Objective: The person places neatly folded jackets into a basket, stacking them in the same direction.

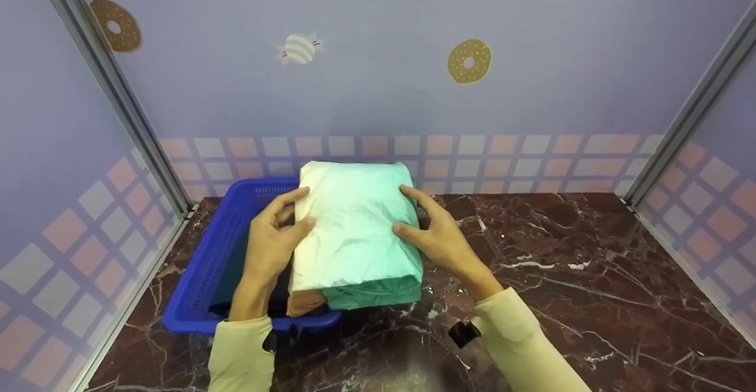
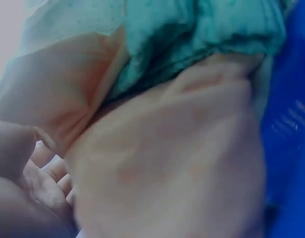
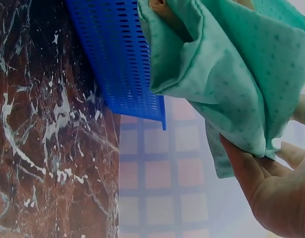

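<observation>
A folded cloth (image 1: 354, 221), pale cream on its left and mint green on its right, is held up between both hands. My left hand (image 1: 273, 238) grips its left edge, thumb on the upper face. The right hand (image 1: 440, 235) pinches the opposite edge, with some fingers reaching underneath. Loose peach (image 2: 167, 168) and green layers (image 3: 212, 89) droop from the fold in the wrist views. Behind and below it stands a blue plastic basket (image 1: 195, 280), partly covered by the cloth. Dark fabric (image 1: 227, 286) lies inside the basket.
The basket stands on a dark red marbled tabletop (image 1: 567, 274), towards the left. A lilac wall (image 1: 378, 103) with printed sweets and a checked band closes off the back. Side panels meet it at grey metal posts (image 1: 127, 105).
</observation>
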Demonstrator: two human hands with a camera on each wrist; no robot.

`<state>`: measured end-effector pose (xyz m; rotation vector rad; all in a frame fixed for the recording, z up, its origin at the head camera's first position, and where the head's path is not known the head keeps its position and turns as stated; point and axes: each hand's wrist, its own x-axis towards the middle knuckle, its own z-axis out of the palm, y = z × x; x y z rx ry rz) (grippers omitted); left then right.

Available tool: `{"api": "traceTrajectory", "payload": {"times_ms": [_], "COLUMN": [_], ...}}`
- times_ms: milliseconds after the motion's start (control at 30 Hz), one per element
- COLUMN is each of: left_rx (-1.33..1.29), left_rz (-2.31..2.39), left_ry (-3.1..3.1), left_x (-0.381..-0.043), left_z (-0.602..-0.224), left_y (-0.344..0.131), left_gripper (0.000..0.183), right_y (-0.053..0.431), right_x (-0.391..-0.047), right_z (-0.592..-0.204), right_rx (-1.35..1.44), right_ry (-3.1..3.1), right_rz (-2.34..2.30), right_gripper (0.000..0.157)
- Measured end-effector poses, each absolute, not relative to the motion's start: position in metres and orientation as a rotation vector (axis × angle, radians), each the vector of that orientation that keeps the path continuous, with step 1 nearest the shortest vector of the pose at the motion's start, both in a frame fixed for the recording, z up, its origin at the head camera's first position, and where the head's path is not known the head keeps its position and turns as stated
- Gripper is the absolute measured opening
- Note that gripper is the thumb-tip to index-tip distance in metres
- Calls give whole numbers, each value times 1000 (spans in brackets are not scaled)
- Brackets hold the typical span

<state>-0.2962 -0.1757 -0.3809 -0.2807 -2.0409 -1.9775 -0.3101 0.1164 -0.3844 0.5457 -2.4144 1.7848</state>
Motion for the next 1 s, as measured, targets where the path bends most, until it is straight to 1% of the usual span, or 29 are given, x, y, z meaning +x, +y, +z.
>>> {"api": "traceTrajectory", "payload": {"times_ms": [233, 467, 1000], "left_rx": [-207, -144, -68], "left_rz": [-1965, -1973, -1915], "left_ry": [-2021, -2010, -2151], "left_x": [-294, -290, -282], "left_z": [-378, -371, -367], "left_y": [-189, -205, -247], "left_gripper": [48, 49, 53], "right_y": [103, 84, 47], "right_x": [-312, -314, -316], "right_z": [-378, -374, -381], "right_rx": [614, 645, 664], "right_ry": [-2488, -2502, -2615], "right_rz": [1607, 1592, 1638], "right_gripper": [74, 76, 79]}}
